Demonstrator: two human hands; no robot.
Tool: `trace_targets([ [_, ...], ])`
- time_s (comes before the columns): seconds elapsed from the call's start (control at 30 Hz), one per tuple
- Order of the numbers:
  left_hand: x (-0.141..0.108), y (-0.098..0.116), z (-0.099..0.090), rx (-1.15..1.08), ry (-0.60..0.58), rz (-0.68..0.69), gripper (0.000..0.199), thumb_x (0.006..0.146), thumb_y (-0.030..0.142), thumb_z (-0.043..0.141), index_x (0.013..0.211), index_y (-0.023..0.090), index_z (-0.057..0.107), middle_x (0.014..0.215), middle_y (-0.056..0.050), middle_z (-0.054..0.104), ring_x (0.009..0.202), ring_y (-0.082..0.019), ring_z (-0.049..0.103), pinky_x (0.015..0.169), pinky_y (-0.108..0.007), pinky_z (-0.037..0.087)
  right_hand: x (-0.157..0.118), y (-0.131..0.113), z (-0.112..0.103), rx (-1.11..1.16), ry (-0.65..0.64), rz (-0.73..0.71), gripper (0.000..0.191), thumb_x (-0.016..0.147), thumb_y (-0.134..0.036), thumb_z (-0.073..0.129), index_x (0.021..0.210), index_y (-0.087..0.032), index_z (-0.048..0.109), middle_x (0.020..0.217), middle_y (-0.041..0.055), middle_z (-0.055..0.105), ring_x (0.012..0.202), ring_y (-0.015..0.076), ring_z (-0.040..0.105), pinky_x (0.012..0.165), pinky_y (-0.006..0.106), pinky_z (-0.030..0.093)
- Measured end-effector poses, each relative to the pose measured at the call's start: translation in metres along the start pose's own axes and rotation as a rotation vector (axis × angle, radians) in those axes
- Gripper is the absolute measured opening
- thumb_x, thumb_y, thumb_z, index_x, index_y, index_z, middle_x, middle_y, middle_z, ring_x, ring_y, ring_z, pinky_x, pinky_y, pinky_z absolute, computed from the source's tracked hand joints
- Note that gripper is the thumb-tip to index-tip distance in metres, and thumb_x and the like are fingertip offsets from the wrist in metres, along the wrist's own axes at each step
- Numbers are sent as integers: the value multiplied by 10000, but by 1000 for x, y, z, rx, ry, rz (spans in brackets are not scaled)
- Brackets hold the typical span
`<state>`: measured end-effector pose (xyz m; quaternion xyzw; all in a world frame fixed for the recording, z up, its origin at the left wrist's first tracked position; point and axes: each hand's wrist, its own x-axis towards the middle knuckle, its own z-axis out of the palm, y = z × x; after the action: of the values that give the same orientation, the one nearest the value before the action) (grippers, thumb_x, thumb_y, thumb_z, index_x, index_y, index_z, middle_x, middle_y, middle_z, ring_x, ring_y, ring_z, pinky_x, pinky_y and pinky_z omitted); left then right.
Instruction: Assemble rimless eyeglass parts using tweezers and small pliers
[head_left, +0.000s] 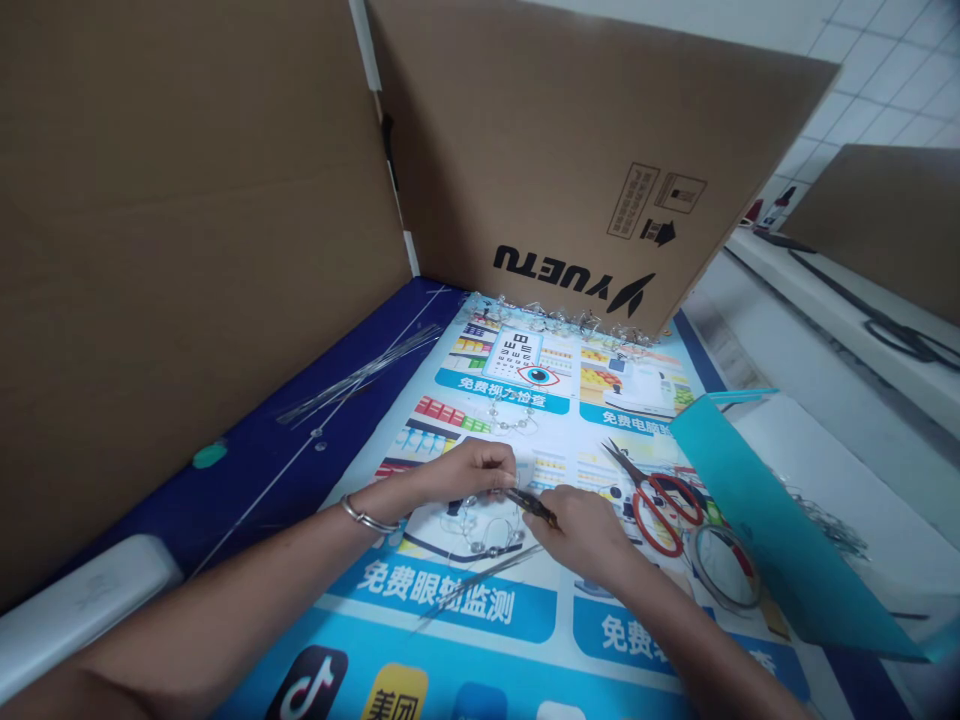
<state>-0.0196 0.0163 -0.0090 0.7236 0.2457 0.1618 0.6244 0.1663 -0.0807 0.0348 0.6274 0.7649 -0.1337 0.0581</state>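
Note:
My left hand (pixel 480 468) is closed in a pinch on one end of a beaded wire loop (pixel 491 548), whose clear beads hang below it over the printed mat. From the right, my right hand (pixel 581 525) is wrapped round small dark pliers (pixel 534 505). The tips of the pliers meet the wire at my left fingertips. Thin straight wires (pixel 472 585) lie just below the loop. A second beaded loop (pixel 513 415) rests on the mat beyond my left hand. Red-handled scissors (pixel 660 505) lie to the right, blades pointing away.
Clear beaded pieces (pixel 555 320) line the foot of the cardboard panel (pixel 570 170). A wire bundle (pixel 367 370) lies at the left. At the right are a tape roll (pixel 726 567) and a teal box (pixel 787 530) holding wire pieces. A white object (pixel 90 605) sits near left.

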Motion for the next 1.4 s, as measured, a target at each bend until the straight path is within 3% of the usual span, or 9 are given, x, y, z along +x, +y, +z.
trace_targets([
  [0.27, -1, 2, 3, 174, 80, 8, 235, 793, 375, 494, 752, 146, 520, 558, 33, 541, 483, -63, 459, 462, -157, 334, -2, -1, 2, 7, 6, 8, 397, 868, -480, 291, 844, -205, 577, 798, 33, 593, 692, 152, 535, 546, 239, 285],
  [0.6, 0, 0, 6, 16, 79, -25, 262, 809, 411, 471, 787, 151, 478, 586, 8, 597, 476, -69, 515, 441, -155, 349, -4, -1, 2, -164, 146, 68, 327, 860, -440, 358, 978, -206, 554, 932, 103, 534, 865, 227, 497, 702, 322, 338],
  [0.77, 0, 4, 7, -26, 78, -15, 273, 804, 423, 475, 788, 151, 472, 598, 6, 600, 488, -73, 528, 452, -165, 375, -4, 2, 3, -196, 169, 80, 397, 856, -488, 332, 1113, -241, 507, 939, 116, 520, 860, 242, 489, 690, 332, 340],
  [1.03, -1, 7, 7, -55, 90, -5, 258, 808, 408, 475, 787, 150, 467, 619, 7, 597, 499, -72, 531, 470, -174, 392, -5, 4, 3, -197, 199, 87, 465, 847, -548, 281, 1160, -265, 477, 922, 111, 541, 830, 234, 508, 641, 299, 337],
  [1.4, 1, 4, 10, -47, 169, -51, 260, 800, 409, 481, 792, 149, 471, 588, 18, 578, 495, -82, 549, 460, -170, 394, -6, -4, 0, -166, 146, 95, 492, 854, -553, 230, 895, -194, 564, 827, 101, 558, 762, 215, 539, 597, 290, 338],
])
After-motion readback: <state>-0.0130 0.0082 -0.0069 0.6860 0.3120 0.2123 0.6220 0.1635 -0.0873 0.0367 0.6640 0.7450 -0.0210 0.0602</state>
